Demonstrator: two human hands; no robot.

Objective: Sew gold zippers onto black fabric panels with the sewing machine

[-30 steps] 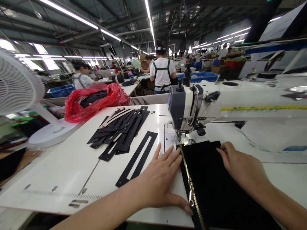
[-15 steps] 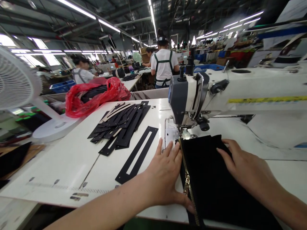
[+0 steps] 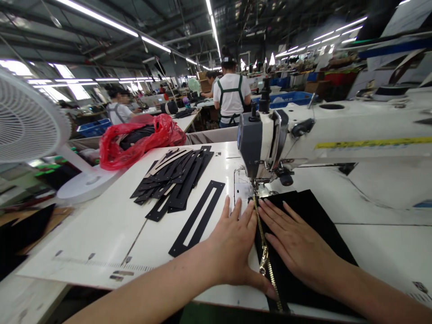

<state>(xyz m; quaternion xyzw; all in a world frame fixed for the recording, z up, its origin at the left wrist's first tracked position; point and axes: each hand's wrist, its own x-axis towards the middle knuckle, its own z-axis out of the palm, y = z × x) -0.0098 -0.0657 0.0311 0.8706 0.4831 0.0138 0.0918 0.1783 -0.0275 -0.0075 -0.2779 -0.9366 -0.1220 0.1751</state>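
Beside the white table (image 3: 101, 238), a fan (image 3: 27, 117) stands near a red plastic bag (image 3: 141, 141) and piled black strips (image 3: 172, 180); the left hand (image 3: 229, 247) rests flat, fingers spread, just beside a gold zipper (image 3: 265, 256), while the right hand (image 3: 297, 243), fingers open and ungripping, presses black cloth (image 3: 310, 211) under the sewing machine (image 3: 251, 139).

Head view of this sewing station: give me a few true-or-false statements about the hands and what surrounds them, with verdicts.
1. The right hand lies flat on the black fabric panel. True.
2. Black slotted strips lie piled left of the hands. True.
3. The left hand grips those strips. False: it rests flat on the white table beside the gold zipper.
4. The red plastic bag sits on the white sewing machine. False: it lies far left of the machine, beyond the strips.
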